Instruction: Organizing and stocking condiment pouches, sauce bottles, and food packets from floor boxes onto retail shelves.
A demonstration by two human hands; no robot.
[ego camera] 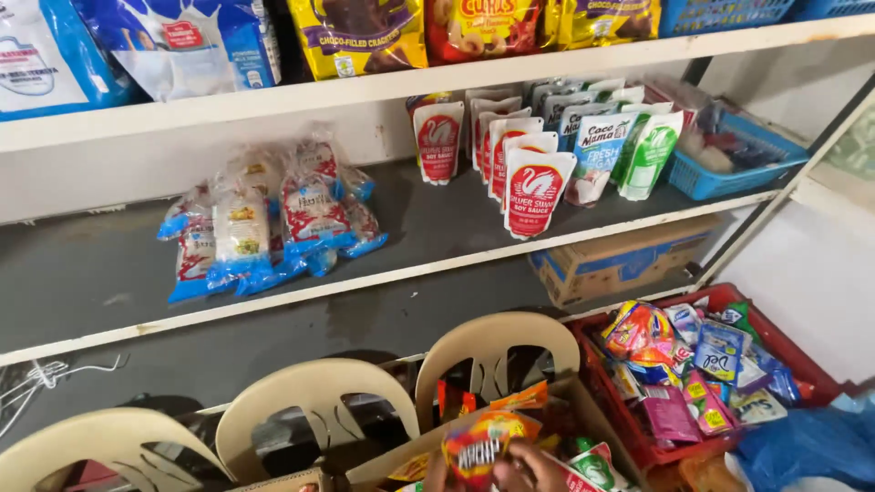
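Note:
My right hand point(536, 466) shows at the bottom edge, fingers curled on a small orange-and-red snack packet point(478, 445) held just above an open cardboard box point(597, 421) of assorted snack packets. A sliver of my left hand point(435, 476) shows at the packet's left side; its grip is hidden. To the right of the box stands a red crate point(791, 351) filled with colourful sachets.
Three beige plastic chair backs point(314, 387) stand between me and the shelves. The middle shelf point(109, 264) carries clear bags of packets point(264, 228), white-and-red sauce pouches point(533, 191) and a blue basket point(729, 178). Below sits a cardboard carton point(620, 264). A blue plastic bag point(811, 446) lies bottom right.

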